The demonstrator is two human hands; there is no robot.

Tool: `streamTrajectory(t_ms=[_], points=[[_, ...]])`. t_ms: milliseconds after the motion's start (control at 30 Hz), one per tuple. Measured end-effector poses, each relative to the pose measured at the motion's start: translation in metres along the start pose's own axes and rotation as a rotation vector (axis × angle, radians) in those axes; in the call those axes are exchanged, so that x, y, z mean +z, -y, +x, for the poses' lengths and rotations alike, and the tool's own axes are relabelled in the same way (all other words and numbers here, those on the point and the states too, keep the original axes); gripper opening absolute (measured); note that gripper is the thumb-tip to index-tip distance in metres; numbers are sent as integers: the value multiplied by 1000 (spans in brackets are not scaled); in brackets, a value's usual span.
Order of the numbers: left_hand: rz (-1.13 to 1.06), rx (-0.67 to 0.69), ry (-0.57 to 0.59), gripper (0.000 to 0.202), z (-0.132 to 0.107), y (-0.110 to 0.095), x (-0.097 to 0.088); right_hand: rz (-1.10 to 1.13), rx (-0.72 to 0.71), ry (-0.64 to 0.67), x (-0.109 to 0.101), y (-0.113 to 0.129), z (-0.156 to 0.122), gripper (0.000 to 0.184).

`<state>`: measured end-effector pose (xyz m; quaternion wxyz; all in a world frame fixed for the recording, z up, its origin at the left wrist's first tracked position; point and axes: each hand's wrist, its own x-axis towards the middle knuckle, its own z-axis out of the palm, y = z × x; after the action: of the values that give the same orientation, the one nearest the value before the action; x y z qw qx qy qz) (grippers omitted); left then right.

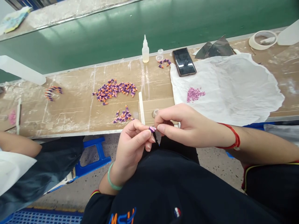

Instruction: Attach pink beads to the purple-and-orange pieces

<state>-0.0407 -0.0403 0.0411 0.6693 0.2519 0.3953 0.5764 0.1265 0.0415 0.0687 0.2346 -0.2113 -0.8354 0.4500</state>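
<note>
Between left fingertips (147, 133), purple-pink piece (152, 129) — pinched

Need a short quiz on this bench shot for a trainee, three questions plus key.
1. Whose thumb presses against the small purple-and-pink piece: the left or right hand's?
2. True or false: the black rectangular smartphone lies to the right of the translucent plastic bottle with a pointed nozzle, as pictured.
3. What is heaped on the thin white sheet?
A) green discs
B) tiny pink pieces
C) yellow cubes

Key: 1, the left hand; 2, true; 3, B.
</note>
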Motion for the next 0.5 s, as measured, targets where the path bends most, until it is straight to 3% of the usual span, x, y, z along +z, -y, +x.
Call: streamTrajectory(t_ms=[333, 500], points=[[307, 180, -42, 18, -10, 6, -6, -116, -35, 86, -1, 4, -1, 22], [439, 255, -95, 13, -11, 6, -5, -221, -98, -25, 6, -2, -2, 22]])
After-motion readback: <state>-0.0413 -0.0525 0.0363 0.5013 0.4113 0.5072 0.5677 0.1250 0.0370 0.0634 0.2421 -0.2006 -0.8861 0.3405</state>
